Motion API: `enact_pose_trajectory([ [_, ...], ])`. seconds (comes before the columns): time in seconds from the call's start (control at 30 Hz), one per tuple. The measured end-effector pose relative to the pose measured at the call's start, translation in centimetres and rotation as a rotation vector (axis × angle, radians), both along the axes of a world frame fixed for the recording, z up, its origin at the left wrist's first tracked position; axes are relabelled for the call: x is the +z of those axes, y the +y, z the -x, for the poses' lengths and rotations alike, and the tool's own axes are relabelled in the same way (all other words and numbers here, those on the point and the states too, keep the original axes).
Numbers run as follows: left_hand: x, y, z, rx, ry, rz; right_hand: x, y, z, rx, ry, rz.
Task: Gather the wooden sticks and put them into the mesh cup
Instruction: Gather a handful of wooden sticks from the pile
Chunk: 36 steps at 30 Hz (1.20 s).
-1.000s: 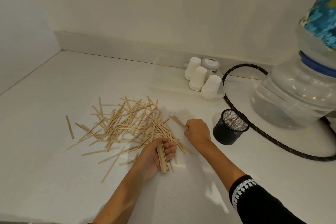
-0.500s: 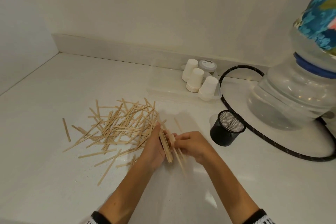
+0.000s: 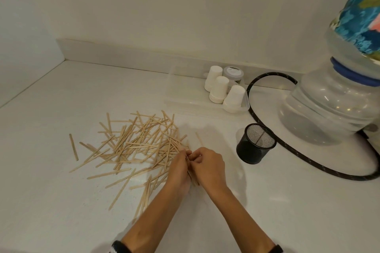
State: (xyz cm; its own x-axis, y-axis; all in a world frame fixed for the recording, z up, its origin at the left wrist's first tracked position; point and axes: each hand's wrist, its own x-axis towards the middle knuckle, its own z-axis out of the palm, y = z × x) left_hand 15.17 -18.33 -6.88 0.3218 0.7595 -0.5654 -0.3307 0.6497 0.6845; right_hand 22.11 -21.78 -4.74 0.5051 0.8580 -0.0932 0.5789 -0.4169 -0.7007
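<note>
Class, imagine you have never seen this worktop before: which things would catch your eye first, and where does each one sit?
First comes the big scatter of wooden sticks fanned across the middle-left of the white counter. At its right edge the left hand and right hand meet round a small bundle of sticks. To their right stands the black mesh cup, with a large clear water bottle behind it.

Wooden sticks [image 3: 139, 146] left on counter [image 3: 61, 201]; mesh cup [image 3: 255, 143] right; paper cups [image 3: 225, 90] behind.
</note>
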Motion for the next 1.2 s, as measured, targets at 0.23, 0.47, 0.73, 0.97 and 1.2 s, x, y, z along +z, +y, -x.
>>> enact_pose_trajectory([
  [0.23,0.2,0.9,0.3,0.175,0.0,0.025,0.2,-0.7,-1.4,-0.146,0.307,-0.193],
  [0.47,3.3,1.7,0.7,0.149,0.027,-0.423,0.1,-2.0,-0.6,-0.574,1.186,-0.096],
  [0.73,4.5,0.9,0.8,0.13,0.083,-0.91,0.7,-2.0,1.9,-0.604,1.753,-0.125],
  [0.97,3.0,0.7,1.1,0.204,0.11,-0.729,1.3,-1.5,1.7,-0.503,1.705,-0.187],
  [1.2,1.0,1.7,2.1,0.23,0.057,-0.278,0.3,-1.5,1.3,-0.269,1.141,-0.082],
])
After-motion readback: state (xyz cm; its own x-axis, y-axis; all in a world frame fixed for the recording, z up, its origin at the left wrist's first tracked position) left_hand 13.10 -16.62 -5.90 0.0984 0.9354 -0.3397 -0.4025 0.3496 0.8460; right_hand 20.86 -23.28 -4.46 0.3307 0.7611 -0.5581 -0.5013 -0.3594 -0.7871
